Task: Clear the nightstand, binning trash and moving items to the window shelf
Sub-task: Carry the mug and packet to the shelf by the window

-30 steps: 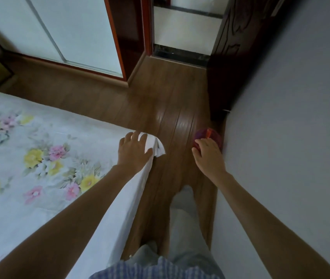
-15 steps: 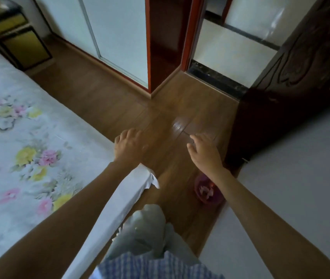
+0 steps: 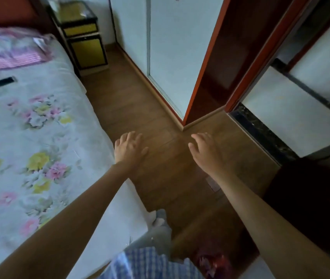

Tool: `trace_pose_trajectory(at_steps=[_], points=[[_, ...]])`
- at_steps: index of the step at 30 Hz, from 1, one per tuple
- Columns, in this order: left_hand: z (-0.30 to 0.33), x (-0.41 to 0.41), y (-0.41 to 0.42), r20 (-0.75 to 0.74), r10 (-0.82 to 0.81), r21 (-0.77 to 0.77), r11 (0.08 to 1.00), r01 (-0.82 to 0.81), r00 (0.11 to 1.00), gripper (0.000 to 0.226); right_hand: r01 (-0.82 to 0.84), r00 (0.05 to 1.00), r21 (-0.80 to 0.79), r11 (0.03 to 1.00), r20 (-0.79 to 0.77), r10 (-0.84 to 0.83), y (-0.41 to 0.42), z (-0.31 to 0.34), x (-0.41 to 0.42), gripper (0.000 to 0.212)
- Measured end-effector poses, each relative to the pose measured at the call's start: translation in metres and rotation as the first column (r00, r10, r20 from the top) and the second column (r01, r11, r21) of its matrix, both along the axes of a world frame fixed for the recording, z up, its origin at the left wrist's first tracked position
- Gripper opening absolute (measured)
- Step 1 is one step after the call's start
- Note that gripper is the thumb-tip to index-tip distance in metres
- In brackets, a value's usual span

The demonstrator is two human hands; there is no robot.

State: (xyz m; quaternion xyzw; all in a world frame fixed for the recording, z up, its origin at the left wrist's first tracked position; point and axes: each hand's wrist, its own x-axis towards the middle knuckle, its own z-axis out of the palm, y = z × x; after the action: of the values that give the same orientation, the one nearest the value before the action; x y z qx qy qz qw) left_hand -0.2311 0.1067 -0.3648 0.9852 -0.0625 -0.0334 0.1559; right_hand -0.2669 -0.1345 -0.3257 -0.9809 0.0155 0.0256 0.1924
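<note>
The dark nightstand (image 3: 83, 35) with yellow drawer fronts stands at the top left beside the bed's head, far ahead of me. Something small and pale lies on its glass top, too blurred to name. My left hand (image 3: 129, 148) hovers over the bed's corner, fingers relaxed and holding nothing. My right hand (image 3: 205, 150) hangs over the wooden floor, also relaxed and bare. A small red bin (image 3: 212, 262) sits on the floor at the bottom edge, near my legs.
A bed with a floral sheet (image 3: 29, 148) fills the left side; a dark phone (image 3: 0, 83) and a pink pillow (image 3: 9, 49) lie on it. A white wardrobe door (image 3: 170, 47) is ahead and an open dark wooden door (image 3: 310, 198) to the right.
The view has swung left and upward, bringing the nightstand into sight. The red bin has slid down to the bottom edge. Both hands stay held out with nothing in them.
</note>
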Motion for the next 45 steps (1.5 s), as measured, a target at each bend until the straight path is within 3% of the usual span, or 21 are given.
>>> trace_pose_trajectory(at_steps=[10,19,29,36,45], points=[[0.008,0.116,-0.008,-0.007,0.169,0.037,0.985,-0.169,0.986,0.051,-0.158,0.986,0.06,0.986,-0.035,0.161,-0.013,-0.014,0.169,0.04],[0.008,0.262,-0.021,-0.03,0.352,0.088,0.933,-0.348,0.936,0.052,-0.383,0.923,0.012,0.924,-0.038,0.383,-0.014,-0.029,0.364,0.04],[0.036,0.406,-0.026,-0.004,0.499,0.096,0.863,-0.496,0.867,0.053,-0.521,0.854,-0.014,0.854,-0.01,0.521,0.011,-0.008,0.544,0.04],[0.032,0.492,0.028,-0.024,0.547,0.113,0.833,-0.542,0.837,0.053,-0.571,0.821,-0.031,0.82,0.007,0.571,0.071,-0.017,0.652,0.042],[0.041,0.634,0.156,0.018,0.562,0.117,0.82,-0.56,0.827,0.052,-0.55,0.831,-0.062,0.833,0.064,0.553,0.189,-0.009,0.8,0.043]])
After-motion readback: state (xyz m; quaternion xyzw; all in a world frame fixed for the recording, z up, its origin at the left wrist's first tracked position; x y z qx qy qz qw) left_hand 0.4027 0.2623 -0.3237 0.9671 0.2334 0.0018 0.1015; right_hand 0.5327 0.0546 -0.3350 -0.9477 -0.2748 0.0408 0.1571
